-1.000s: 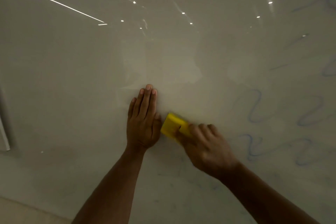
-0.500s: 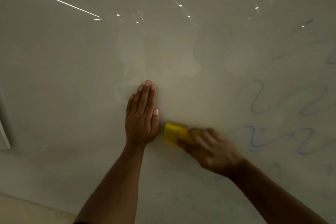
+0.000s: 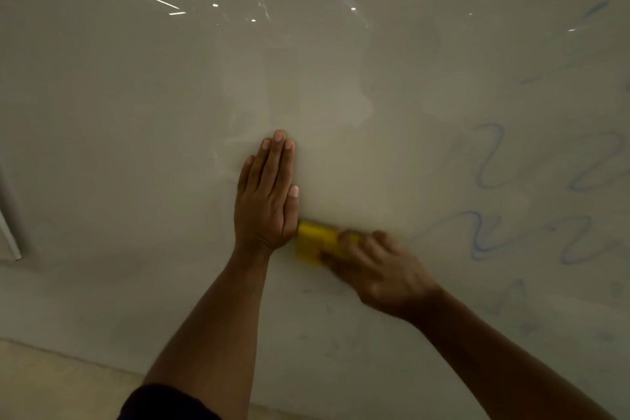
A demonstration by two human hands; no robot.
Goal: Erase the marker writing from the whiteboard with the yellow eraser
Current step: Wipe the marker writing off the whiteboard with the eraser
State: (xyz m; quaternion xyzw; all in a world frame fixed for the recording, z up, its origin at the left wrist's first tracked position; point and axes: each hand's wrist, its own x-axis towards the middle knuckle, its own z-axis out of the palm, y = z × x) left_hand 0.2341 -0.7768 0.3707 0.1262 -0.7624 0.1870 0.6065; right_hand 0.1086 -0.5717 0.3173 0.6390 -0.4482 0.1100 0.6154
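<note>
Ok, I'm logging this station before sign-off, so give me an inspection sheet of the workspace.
Surface: whiteboard, glossy, ceiling lights reflected.
Job's things: yellow eraser on the board; blue marker squiggles remain at right, faint smudges below.
Clutter: nothing seen.
Grippers: left hand flat on the board, fingers straight; right hand grips the eraser, blurred.
Cables: nothing seen.
Surroundings: pale strip below the board's bottom edge; dark sleeve.

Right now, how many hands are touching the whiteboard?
2. The left hand lies flat on the whiteboard with straight fingers. The right hand, blurred, grips the yellow eraser against the board just beside it; its direct skin contact is unclear.
</note>
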